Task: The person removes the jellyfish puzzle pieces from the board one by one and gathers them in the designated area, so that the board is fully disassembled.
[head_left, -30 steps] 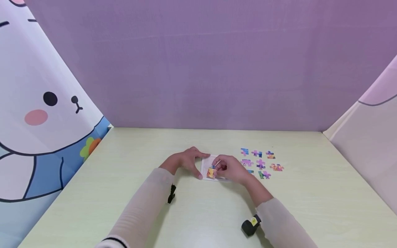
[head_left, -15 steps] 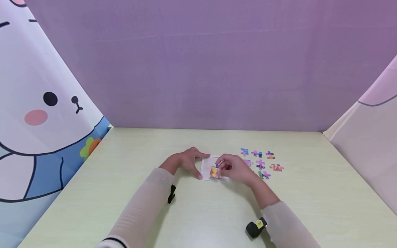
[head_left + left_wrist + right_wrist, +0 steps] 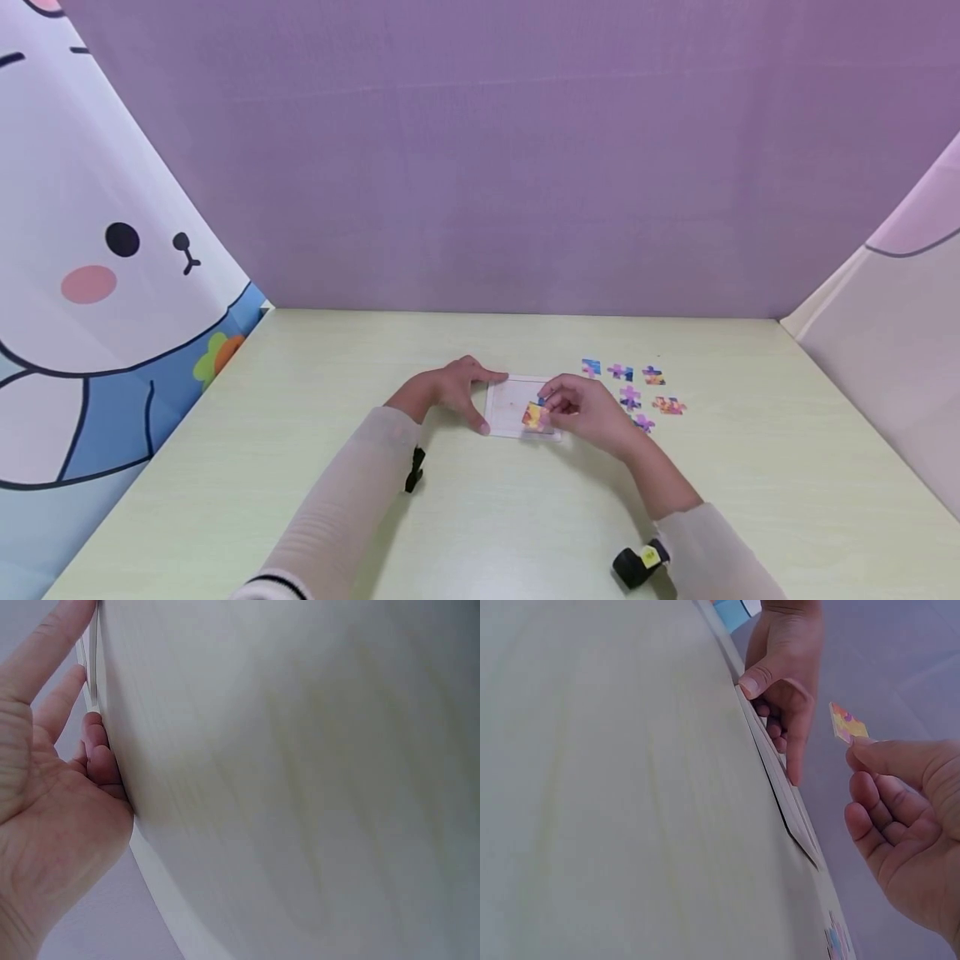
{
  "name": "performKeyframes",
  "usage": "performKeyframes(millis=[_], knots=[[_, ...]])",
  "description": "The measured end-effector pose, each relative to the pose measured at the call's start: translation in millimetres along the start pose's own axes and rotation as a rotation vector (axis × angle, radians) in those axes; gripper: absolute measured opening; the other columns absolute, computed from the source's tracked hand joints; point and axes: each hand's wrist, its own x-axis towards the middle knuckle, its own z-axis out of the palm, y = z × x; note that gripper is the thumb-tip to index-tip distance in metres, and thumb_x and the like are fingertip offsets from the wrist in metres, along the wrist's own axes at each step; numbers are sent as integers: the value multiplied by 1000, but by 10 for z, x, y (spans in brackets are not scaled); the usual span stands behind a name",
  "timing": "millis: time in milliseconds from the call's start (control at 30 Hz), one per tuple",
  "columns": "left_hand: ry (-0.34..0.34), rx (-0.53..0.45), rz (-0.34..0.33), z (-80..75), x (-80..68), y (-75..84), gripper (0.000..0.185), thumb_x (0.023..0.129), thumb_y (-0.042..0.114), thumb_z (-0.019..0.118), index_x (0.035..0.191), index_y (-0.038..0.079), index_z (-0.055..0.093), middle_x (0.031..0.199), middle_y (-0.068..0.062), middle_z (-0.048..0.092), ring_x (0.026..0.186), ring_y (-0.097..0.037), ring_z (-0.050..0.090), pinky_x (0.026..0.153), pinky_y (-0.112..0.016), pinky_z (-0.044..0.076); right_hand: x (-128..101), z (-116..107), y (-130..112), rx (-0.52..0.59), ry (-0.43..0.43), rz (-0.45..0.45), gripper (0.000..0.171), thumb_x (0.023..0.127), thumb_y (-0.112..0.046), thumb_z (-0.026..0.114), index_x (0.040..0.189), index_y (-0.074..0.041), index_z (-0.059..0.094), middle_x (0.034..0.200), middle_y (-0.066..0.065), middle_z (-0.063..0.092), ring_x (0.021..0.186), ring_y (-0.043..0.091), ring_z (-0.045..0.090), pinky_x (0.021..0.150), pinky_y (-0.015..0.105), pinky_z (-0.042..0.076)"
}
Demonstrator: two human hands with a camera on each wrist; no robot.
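no readable writing or brand shows on any item. the right hand (image 3: 588, 412) pinches a yellow-orange puzzle piece (image 3: 533, 415) between thumb and fingertips, just above the white square tray (image 3: 510, 400) at frame centre. the left hand (image 3: 446, 392) rests with relaxed, spread fingers touching the tray's left edge. loose puzzle pieces (image 3: 637, 385), flat and multicoloured, lie right of centre on the pale wood-grain tabletop (image 3: 480, 517). a cartoon rabbit curtain (image 3: 97, 250) fills the left.

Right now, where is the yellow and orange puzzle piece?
In the head view, the yellow and orange puzzle piece is pinched in the right hand, just above the white puzzle tray in the middle of the table, left of the loose pieces.
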Motion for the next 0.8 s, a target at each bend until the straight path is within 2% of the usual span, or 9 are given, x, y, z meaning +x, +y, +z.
performKeyframes(millis=[167,633,800], knots=[[2,-13,-4,8,2,-3,99,61,32,95,146,34,45,125,0,41,119,-20,37,107,-41,32,-66,-53,-9,14,24,27,26,85,2,72,110,-2,65,89,5,66,83,22,62,69,27,52],[4,-34,5,-3,-39,1,100,59,31,95,146,32,46,123,0,41,118,-20,37,106,-41,33,-243,-246,22,64,67,-4,23,87,1,71,109,-2,64,93,12,64,86,24,61,70,27,54],[4,-45,10,0,-41,-1,100,59,30,95,146,31,46,122,0,41,117,-19,38,106,-41,33,-305,-330,43,65,83,11,23,88,-1,71,110,-4,64,94,12,65,85,24,62,67,31,55]])
